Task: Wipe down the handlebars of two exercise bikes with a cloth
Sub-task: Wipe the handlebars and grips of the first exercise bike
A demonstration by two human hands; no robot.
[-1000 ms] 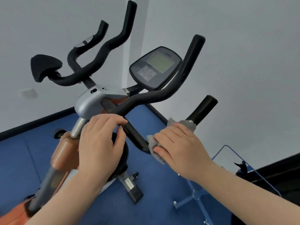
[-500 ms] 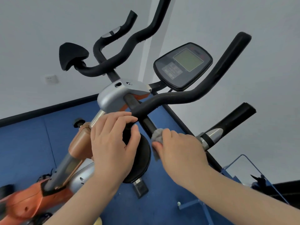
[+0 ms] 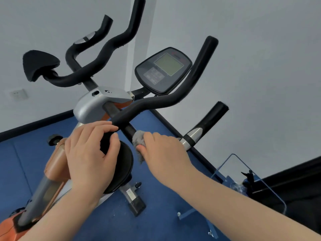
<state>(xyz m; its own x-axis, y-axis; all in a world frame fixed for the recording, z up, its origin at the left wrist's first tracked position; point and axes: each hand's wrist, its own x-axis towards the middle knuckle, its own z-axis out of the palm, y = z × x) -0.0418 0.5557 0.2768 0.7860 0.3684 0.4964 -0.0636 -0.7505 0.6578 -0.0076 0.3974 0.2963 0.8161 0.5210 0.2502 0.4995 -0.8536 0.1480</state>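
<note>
An orange and silver exercise bike fills the view, with black foam handlebars (image 3: 175,99) curving up to both sides. My right hand (image 3: 161,153) presses a grey cloth (image 3: 139,141) around the lower black bar, just below where it meets the curved grip. A silver sensor band (image 3: 191,138) and a short black grip (image 3: 212,117) stick out beyond that hand. My left hand (image 3: 92,152) rests on a round black arm pad (image 3: 121,167), fingers curled over its upper edge. The far handlebar (image 3: 97,61) and its arm pad (image 3: 39,64) are untouched.
A black console (image 3: 163,70) with a grey screen sits between the handlebars. The silver stem housing (image 3: 93,105) is just above my left hand. A blue metal frame with a clear panel (image 3: 243,180) stands on the blue floor at right. White walls meet in a corner behind.
My right hand slid the cloth up the lower bar from the grip end toward the centre, uncovering the silver sensor band. My left hand stayed on the arm pad. The view shifted slightly.
</note>
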